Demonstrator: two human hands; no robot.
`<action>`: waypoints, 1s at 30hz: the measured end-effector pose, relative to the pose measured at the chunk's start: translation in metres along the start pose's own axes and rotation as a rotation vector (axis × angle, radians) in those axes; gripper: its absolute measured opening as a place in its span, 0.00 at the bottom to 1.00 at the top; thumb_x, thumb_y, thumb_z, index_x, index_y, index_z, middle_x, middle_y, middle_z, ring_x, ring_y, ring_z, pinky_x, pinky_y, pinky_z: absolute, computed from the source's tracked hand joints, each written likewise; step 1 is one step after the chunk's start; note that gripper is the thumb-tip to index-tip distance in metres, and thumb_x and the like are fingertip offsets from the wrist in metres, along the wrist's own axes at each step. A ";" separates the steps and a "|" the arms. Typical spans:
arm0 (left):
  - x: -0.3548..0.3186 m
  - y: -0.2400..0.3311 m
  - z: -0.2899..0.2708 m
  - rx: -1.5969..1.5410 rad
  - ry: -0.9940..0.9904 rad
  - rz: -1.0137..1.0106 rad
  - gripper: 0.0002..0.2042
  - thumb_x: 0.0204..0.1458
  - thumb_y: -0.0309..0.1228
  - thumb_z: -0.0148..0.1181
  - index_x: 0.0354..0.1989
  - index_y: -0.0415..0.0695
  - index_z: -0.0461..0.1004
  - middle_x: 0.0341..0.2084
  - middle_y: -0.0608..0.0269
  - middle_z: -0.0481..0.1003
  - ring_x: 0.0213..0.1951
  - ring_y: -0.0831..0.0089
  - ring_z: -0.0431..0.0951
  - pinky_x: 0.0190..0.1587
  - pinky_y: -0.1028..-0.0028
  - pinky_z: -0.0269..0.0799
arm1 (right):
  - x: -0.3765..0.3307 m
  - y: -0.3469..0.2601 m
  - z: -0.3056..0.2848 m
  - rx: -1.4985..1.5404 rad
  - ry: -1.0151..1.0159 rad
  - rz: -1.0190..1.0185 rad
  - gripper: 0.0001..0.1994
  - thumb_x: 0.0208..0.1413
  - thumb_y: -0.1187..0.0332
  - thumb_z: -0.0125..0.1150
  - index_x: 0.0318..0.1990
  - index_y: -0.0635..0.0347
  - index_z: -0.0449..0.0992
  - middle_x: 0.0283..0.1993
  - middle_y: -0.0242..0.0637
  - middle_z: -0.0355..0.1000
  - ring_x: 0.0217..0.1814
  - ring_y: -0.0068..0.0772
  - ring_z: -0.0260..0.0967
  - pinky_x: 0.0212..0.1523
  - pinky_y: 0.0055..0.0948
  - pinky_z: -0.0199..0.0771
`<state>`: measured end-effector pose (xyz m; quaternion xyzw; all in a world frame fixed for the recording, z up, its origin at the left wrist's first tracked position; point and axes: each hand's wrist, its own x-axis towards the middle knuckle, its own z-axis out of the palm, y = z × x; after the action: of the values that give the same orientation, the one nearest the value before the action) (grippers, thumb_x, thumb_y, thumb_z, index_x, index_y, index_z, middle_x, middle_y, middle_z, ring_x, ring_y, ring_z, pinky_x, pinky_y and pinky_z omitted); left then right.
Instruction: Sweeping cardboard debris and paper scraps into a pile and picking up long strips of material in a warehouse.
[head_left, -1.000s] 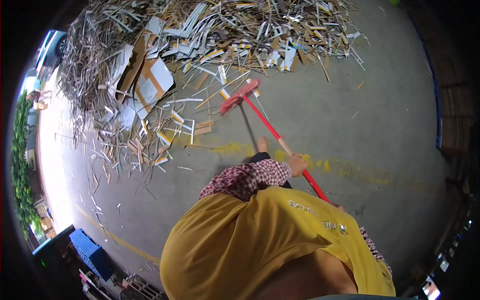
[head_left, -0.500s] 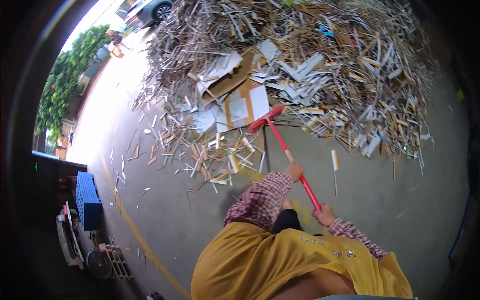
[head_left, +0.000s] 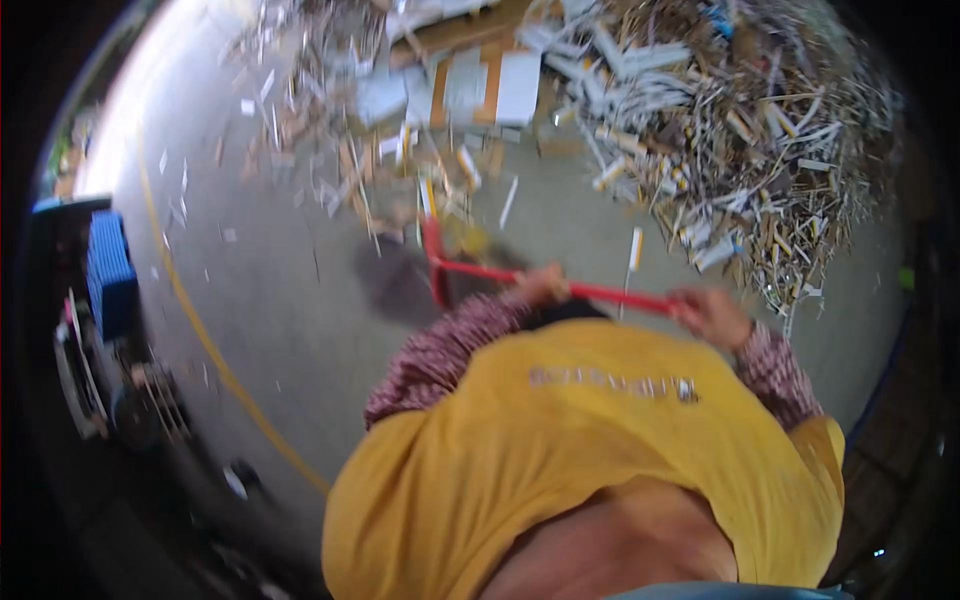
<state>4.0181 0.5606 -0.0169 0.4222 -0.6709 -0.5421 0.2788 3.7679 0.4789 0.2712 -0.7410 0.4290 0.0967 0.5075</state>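
There is one red tool point(head_left: 622, 296), one yellow shirt point(head_left: 590, 430)

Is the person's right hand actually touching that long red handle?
Touching. The head view shows the right hand closed around the red handle, with no gap between them.

left hand point(head_left: 543, 287) grips red pole point(head_left: 622, 296) | right hand point(head_left: 714, 318) grips its end | scrap strips point(head_left: 740, 170)

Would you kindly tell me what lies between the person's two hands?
In the head view, a stretch of red handle runs from the left hand to the right hand; both hold it.
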 end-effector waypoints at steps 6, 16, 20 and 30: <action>-0.106 -0.029 -0.050 0.256 0.580 -0.729 0.07 0.37 0.34 0.52 0.23 0.45 0.72 0.22 0.50 0.71 0.31 0.51 0.70 0.33 0.59 0.64 | 0.181 -0.071 0.042 0.481 -0.164 -0.548 0.12 0.52 0.64 0.48 0.32 0.64 0.72 0.19 0.35 0.68 0.18 0.22 0.64 0.21 0.22 0.66; -0.076 -0.119 -0.249 0.339 1.133 -0.973 0.08 0.39 0.33 0.54 0.19 0.41 0.68 0.17 0.49 0.68 0.25 0.51 0.69 0.27 0.60 0.63 | 0.426 -0.278 0.031 0.363 -0.328 -0.597 0.15 0.51 0.60 0.50 0.20 0.62 0.70 0.12 0.25 0.59 0.11 0.13 0.53 0.11 0.14 0.51; 0.036 -0.141 -0.399 0.066 1.459 -0.444 0.05 0.39 0.27 0.54 0.20 0.39 0.70 0.16 0.49 0.69 0.24 0.56 0.71 0.25 0.66 0.63 | 0.472 -0.368 -0.067 0.062 -0.080 -0.843 0.17 0.52 0.60 0.49 0.16 0.62 0.67 0.11 0.25 0.57 0.12 0.13 0.52 0.12 0.17 0.50; 0.150 0.026 -0.588 0.004 1.237 0.559 0.08 0.35 0.30 0.58 0.15 0.43 0.64 0.16 0.63 0.65 0.23 0.65 0.66 0.26 0.70 0.59 | 0.392 -0.463 -0.072 -0.412 -0.049 -1.395 0.10 0.45 0.63 0.55 0.18 0.56 0.67 0.09 0.28 0.54 0.09 0.22 0.53 0.12 0.24 0.56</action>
<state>4.4272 0.1426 0.1469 0.4658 -0.4729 -0.1070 0.7402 4.3270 0.2625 0.3877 -0.9203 -0.1813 -0.1540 0.3107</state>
